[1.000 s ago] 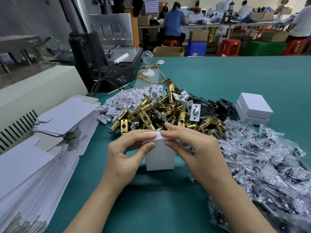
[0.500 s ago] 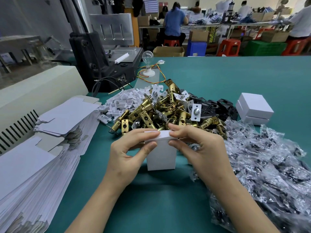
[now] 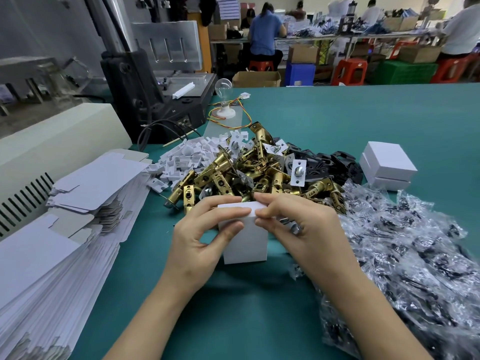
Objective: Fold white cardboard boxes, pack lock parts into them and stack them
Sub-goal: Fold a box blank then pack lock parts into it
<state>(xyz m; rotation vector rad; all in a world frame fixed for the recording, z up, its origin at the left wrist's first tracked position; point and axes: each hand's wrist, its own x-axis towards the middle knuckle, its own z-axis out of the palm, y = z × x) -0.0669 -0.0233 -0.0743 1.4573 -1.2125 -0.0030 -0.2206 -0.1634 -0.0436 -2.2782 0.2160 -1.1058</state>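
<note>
A tall stack of flat cardboard blanks [image 3: 52,242] is lying far to the left of the white box [image 3: 246,245], fanning out toward the near edge of the teal counter [image 3: 337,113]. Behind those blanks, left and beyond the box, a cream machine housing [image 3: 65,136] is sitting beside a black machine [image 3: 145,100]. A heap of small white plastic pieces [image 3: 187,159] is lying beyond the box and slightly to its left, with a clear light bulb [image 3: 223,87] standing farther back on a white base.

The left hand [image 3: 197,245] is gripping the box from its left side, with the thumb curling against the near face and the fingers [image 3: 228,213] pressing along the top edge. The box itself is standing upright on the counter at the middle of the view, its top closed over. Directly behind it, a pile of brass latches [image 3: 246,172] is spreading out, touching the white pieces on its left.

The right hand [image 3: 306,235] is pinching the top right edge of the box between thumb and forefinger. Beyond the box to the right, black parts [image 3: 324,165] are lying against the latches. Farther right, two finished boxes [image 3: 389,165] are sitting one on the other. A mound of clear plastic bags [image 3: 415,255] is covering the counter to the right of the box, reaching the near edge.
</note>
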